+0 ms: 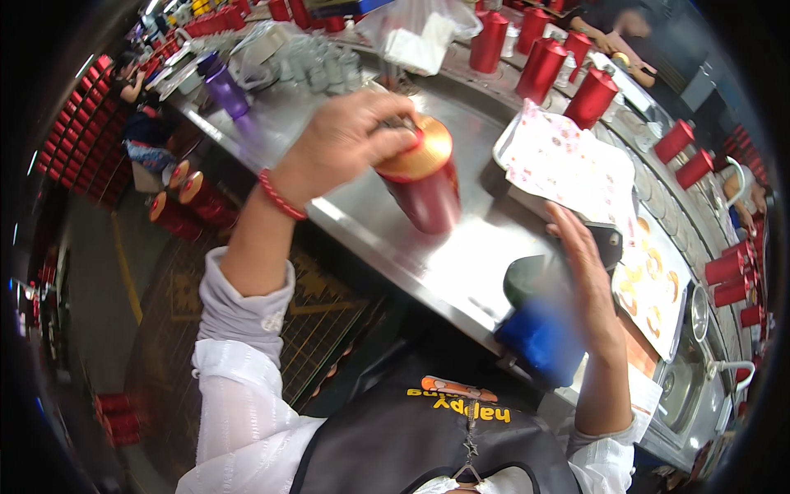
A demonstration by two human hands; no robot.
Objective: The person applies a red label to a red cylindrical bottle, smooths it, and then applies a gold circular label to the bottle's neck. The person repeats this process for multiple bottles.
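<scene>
Stretching from about eight o'clock up to two o'clock across the view, the steel worktop (387,222) carries everything in play. On it, just right of centre, lies a flowered tray (568,160) at about two o'clock from the red can (428,185), with a row of similar red cans (539,70) well beyond at twelve to one o'clock. The red can stands near the middle of the worktop, tilted, its long axis leaning so that the gold lid (421,150) points toward eleven o'clock and its base toward five. The left hand (346,140) comes at it from nine o'clock and is plainly the nearer one: its fingers (387,132) curl over the lid's rim, pressed onto the top. The right hand (588,280) lies well apart at four o'clock from the can, fingers held together and flat against a dark phone-like slab (609,243), above a blurred blue object (539,342).
</scene>
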